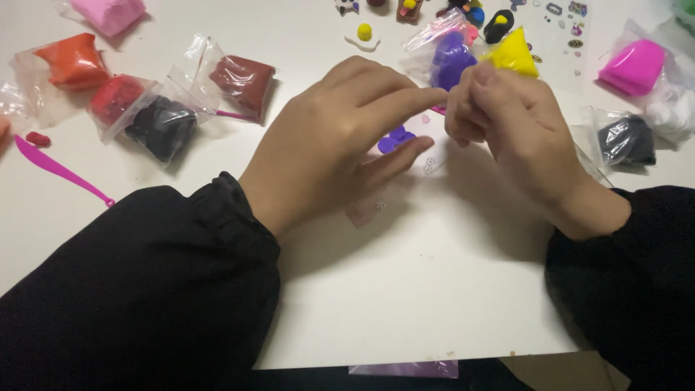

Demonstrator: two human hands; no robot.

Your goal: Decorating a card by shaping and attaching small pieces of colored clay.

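- Nearest: black sleeves at both lower corners, forearms on the white table (405,318). A strip of lilac plastic pokes out at the near table edge.
- Left hand (340,137): palm down, index stretched right to meet the right hand's fingertips, thumb laid flat just beside the purple clay flower (394,139). Fingers drawn together, not spread; cannot tell if they pinch anything.
- Purple clay flower lies flat on the table mid-scene, between the two hands, partly under the left fingers.
- Right hand (507,123): fingers curled and pressed together at the tips, as on a very small bit; the bit itself is hidden, so cannot tell what it is.
- Judgement: fine work on soft clay. Keep wrists planted, light fingertip pressure only, hold the flower steady with the left thumb so petals don't smear.
- Far left: bagged clay lumps, orange (72,61), red (114,98), black (161,127), brown (242,81), pink at the top edge; a pink plastic modelling tool (61,172) near left.
- Far right: purple clay bag (450,58), yellow lump (512,52), magenta bag (633,66), another black bag (626,141), white clay beside it.
- Farthest: small finished clay figures and a sticker sheet at the top edge.
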